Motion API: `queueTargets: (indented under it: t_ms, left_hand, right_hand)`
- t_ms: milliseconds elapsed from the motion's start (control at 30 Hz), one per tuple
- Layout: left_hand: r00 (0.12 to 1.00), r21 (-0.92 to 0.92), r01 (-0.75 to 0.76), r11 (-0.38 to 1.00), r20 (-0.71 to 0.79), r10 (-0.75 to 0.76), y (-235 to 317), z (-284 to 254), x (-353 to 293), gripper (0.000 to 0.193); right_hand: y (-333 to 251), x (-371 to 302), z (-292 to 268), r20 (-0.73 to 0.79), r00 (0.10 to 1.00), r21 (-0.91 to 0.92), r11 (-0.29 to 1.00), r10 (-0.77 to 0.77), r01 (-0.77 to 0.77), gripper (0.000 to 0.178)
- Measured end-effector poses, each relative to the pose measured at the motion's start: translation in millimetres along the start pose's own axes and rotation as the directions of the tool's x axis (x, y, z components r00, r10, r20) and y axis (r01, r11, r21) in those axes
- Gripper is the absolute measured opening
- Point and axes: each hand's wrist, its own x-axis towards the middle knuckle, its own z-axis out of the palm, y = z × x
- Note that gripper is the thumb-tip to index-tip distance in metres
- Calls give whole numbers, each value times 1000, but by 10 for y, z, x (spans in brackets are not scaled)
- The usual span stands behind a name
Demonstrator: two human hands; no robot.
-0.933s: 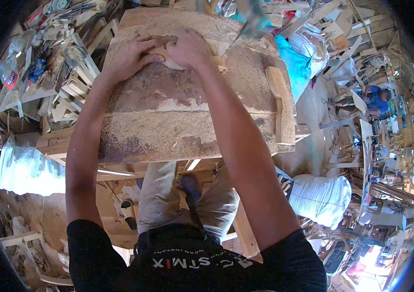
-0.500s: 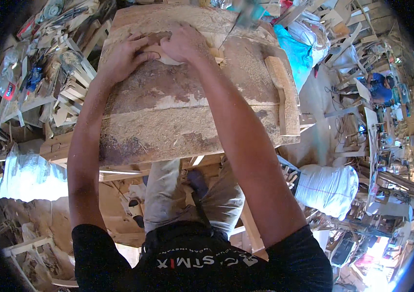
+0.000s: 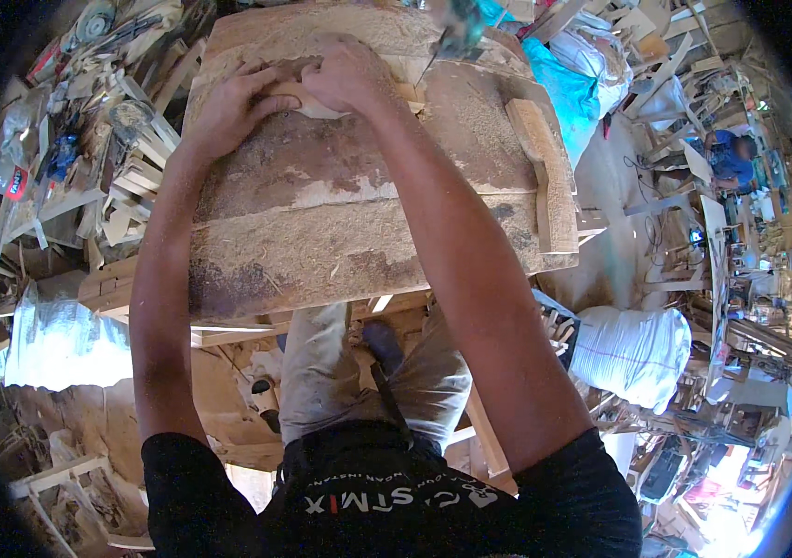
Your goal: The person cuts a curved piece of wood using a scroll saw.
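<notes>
At the far side of a sawdust-covered wooden worktable [image 3: 284, 256], my left hand [image 3: 233, 107] rests with bent fingers and its thumb against a pale piece of wood [image 3: 321, 109]. My right hand [image 3: 351, 79] grips the same piece, fingers curled over it. Most of the wood is hidden under my hands; a short end of it shows right of my right hand. Close to that end stands a thin saw blade [image 3: 429, 65], below a blurred greenish machine part [image 3: 459, 33]. Both forearms reach across the table.
A curved, cut wooden block [image 3: 545, 177] lies along the table's right edge. Wood offcuts [image 3: 140, 177] are heaped on the left. A turquoise sack [image 3: 559, 93] and a full white sack [image 3: 633, 353] stand on the right. Another person [image 3: 729, 158] sits farther off.
My hands and the wood have shifted very slightly left relative to the table. The whole view has moved a little; both hands keep their hold.
</notes>
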Motion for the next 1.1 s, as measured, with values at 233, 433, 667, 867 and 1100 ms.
queueTargets:
  t_ms: [233,433,667,867,1100]
  left_hand:
    - [1000,92,-12,996,1,12,14,-33,-9,36]
    - [1000,70,-3,998,24,1,89,-85,43,37]
    - [999,100,34,994,33,-37,55,-73,-6,41]
    - [992,107,93,990,72,-101,176,-127,12,45]
    - [998,124,54,991,14,-57,68,-64,8,41]
  right_hand:
    - [-73,4,-98,95,993,19,997,74,-76,70]
    - [9,54,-8,37,998,-2,999,48,-48,72]
    - [-50,41,-54,71,997,24,999,31,-33,73]
    - [-7,87,-43,81,996,34,998,48,-50,72]
    - [13,89,18,29,1000,7,1000,10,-11,72]
